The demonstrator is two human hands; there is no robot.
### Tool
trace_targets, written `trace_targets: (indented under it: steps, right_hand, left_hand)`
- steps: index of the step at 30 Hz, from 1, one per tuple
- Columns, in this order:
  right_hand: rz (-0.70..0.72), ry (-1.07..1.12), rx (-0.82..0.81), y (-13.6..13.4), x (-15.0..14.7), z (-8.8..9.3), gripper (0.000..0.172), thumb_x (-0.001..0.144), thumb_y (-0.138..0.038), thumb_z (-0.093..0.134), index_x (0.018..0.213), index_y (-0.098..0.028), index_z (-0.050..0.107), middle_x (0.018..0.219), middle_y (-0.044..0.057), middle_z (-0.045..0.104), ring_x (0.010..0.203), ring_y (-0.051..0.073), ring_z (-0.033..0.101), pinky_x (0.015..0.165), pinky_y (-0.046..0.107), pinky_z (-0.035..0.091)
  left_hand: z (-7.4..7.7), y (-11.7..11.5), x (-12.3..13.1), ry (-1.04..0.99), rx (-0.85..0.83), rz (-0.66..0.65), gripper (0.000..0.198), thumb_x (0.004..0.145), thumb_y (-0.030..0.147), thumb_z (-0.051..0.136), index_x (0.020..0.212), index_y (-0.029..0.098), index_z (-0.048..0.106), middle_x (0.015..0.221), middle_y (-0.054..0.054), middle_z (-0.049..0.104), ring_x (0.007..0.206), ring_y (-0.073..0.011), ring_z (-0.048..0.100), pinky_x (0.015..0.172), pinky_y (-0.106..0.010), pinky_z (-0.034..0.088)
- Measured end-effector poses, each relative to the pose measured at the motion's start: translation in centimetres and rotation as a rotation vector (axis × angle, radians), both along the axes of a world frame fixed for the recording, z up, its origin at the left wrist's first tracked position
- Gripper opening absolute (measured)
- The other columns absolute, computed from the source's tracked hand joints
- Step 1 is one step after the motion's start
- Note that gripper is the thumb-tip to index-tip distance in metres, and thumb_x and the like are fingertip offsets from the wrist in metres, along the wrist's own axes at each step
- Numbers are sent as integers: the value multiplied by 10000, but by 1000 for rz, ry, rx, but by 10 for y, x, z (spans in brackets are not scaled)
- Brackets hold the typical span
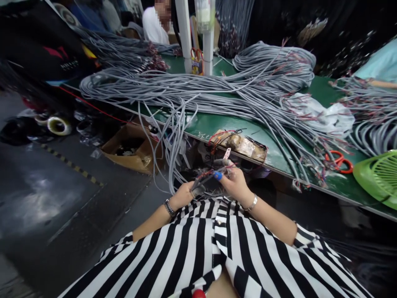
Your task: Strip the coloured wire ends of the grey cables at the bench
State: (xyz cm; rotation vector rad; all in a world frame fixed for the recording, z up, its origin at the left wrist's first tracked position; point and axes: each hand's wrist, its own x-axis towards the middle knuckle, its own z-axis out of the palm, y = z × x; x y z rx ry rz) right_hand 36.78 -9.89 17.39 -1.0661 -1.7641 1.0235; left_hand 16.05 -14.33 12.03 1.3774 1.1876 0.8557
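Note:
My left hand (182, 195) is closed around several grey cables (201, 181) near their stripped ends, low in front of my striped shirt. My right hand (237, 183), with a blue covering (218, 175) on the thumb, pinches at the thin reddish and dark wires at those ends. A small pale strip with holes (227, 153) shows just above my right fingers; I cannot tell whether it is held. From the hands, slack grey cables (176, 145) loop up over the table edge to the large bundle (173, 87) lying across the green table (206, 124).
A taped brown block (245, 145) with loose wires sits at the table edge. Orange-handled scissors (339, 162) and a green fan-like grille (380, 178) are on the right. An open cardboard box (133, 149) stands on the floor. Another person (155, 25) is across the table.

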Motion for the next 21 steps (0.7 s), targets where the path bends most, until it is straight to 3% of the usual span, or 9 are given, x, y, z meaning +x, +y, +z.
trace_targets:
  steps: [2, 4, 6, 9, 11, 13, 15, 18, 21]
  right_hand:
    - [-16, 29, 1, 1, 0, -1, 366, 792, -450, 634, 560, -184, 537, 542, -4, 499, 524, 112, 433, 529, 257, 398]
    - [1, 89, -35, 3, 1, -3, 390, 792, -461, 630, 538, -180, 534, 532, -5, 494, 519, 110, 433, 516, 254, 398]
    - [53, 152, -64, 4, 3, -5, 338, 775, -459, 648, 604, -172, 593, 610, 11, 557, 576, 123, 487, 552, 258, 437]
    - [180, 184, -138, 4, 5, -10, 287, 737, -448, 692, 748, -163, 658, 707, 26, 609, 652, 138, 544, 619, 271, 483]
    - [275, 189, -224, 2, 3, -12, 312, 712, -452, 715, 799, -157, 662, 706, 22, 614, 646, 136, 553, 632, 275, 497]
    - [341, 223, -292, 0, -1, -13, 339, 696, -475, 722, 792, -159, 648, 692, 16, 612, 631, 137, 558, 637, 286, 510]
    - [351, 267, -298, 0, -3, -13, 341, 705, -493, 709, 745, -165, 626, 693, 18, 611, 633, 142, 562, 642, 295, 514]
    - [233, 270, -227, 2, 0, -14, 311, 713, -462, 713, 762, -171, 614, 738, 22, 612, 663, 139, 559, 654, 281, 500]
    - [124, 244, -218, 3, 7, -19, 419, 682, -411, 752, 1001, -195, 589, 733, -10, 589, 622, 115, 527, 592, 240, 464]
  left_hand:
    - [-4, -4, 0, 26, -34, -49, 381, 709, 506, 705, 655, 134, 643, 575, 1, 581, 700, -154, 567, 766, -275, 485]
    - [-6, -5, -2, -10, -87, -55, 421, 724, 543, 677, 696, 123, 668, 603, -21, 616, 654, -145, 571, 697, -257, 484]
    - [-5, -3, -8, -127, -129, 24, 480, 755, 576, 629, 876, 117, 701, 765, -75, 690, 718, -165, 620, 693, -261, 493]
    - [7, 5, -14, -281, -96, 210, 544, 790, 572, 594, 1094, 126, 662, 1008, -134, 704, 933, -225, 653, 820, -320, 506]
    - [19, 11, -9, -261, -46, 161, 506, 783, 536, 628, 1077, 127, 670, 1040, -135, 701, 1007, -244, 640, 891, -348, 491]
    - [30, 15, 3, -221, -23, -13, 464, 773, 521, 648, 1014, 127, 683, 975, -118, 711, 971, -231, 647, 884, -338, 497]
    - [36, 18, 17, -213, -56, -131, 462, 778, 556, 622, 935, 124, 668, 788, -76, 696, 757, -174, 657, 726, -282, 527]
    - [32, 18, 32, -186, -93, -74, 445, 792, 578, 590, 790, 133, 585, 528, 31, 537, 421, -60, 470, 439, -179, 387]
    - [25, 17, 39, -141, -14, 55, 437, 800, 552, 597, 675, 145, 499, 470, 68, 439, 372, -28, 371, 398, -156, 307]
